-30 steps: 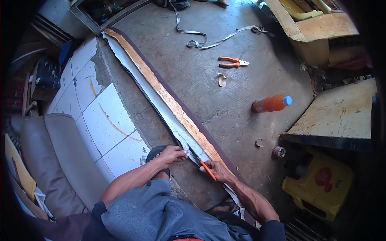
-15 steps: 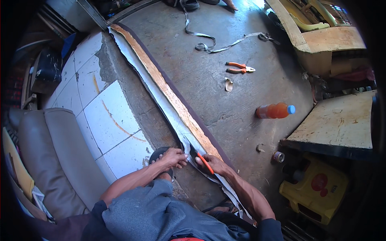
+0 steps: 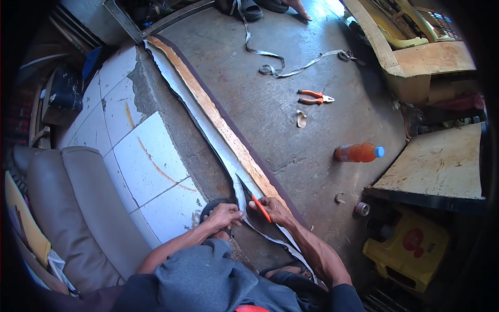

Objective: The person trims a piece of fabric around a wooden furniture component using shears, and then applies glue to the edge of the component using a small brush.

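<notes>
My right hand (image 3: 273, 210) is closed around the orange handle of dark-bladed scissors (image 3: 263, 208). Their blades point away from me into a long strip of white-backed material (image 3: 208, 136), at a slit in it. Pinched in my left hand (image 3: 224, 215) is the narrow trimmed edge (image 3: 240, 195) of that strip, pulled a little to the left of the blades. A tan foam-like band (image 3: 221, 120) lies lengthwise on the strip, with a dark purple border along its right side. The strip runs diagonally to the far left; my right forearm covers part of its near end.
Orange-handled pliers (image 3: 315, 97), a scrap (image 3: 301, 119) and a bottle of orange drink (image 3: 358, 153) are on the floor to the right. A long ribbon (image 3: 270, 70) curls farther off, near another person's foot (image 3: 300, 9). A grey cushion (image 3: 99, 203) stands left; a yellow container (image 3: 408, 249) lies right.
The scissors have moved farther up the strip, and their blades now show pointing away from me. My left hand still pinches the trimmed edge. The whole view has shifted slightly.
</notes>
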Available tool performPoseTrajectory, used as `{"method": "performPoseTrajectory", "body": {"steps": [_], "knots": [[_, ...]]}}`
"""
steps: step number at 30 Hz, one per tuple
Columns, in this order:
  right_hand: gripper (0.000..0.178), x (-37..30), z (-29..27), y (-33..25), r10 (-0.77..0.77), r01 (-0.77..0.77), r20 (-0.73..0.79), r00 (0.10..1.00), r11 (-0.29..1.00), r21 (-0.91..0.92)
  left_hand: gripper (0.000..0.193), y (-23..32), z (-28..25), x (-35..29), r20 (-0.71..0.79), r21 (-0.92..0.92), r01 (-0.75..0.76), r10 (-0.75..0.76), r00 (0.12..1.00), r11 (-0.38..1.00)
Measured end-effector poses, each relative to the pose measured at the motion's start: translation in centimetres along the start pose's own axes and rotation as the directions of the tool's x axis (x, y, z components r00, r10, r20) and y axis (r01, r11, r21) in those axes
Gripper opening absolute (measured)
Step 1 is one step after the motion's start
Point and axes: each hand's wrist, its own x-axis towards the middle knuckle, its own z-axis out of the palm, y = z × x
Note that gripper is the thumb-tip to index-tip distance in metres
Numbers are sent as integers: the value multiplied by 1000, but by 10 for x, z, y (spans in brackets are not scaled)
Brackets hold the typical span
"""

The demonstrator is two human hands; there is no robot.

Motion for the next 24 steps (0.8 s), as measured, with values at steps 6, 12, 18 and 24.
{"method": "performPoseTrajectory", "body": {"steps": [6,12,18,24], "knots": [[73,21,4,-21,-23,27,-43,999,993,112,19,7,-9,-12,22,-97,59,-57,998,994],[69,30,-1,-32,-33,32,19,999,998,56,20,5,-15,-18,0,-21,73,-73,997,997],[70,49,4,-53,-54,56,-39,998,997,60,22,5,-17,-30,16,32,46,-47,999,998],[73,64,3,-83,-46,48,-20,999,994,95,22,8,-27,-40,31,117,36,-40,999,992]]}}
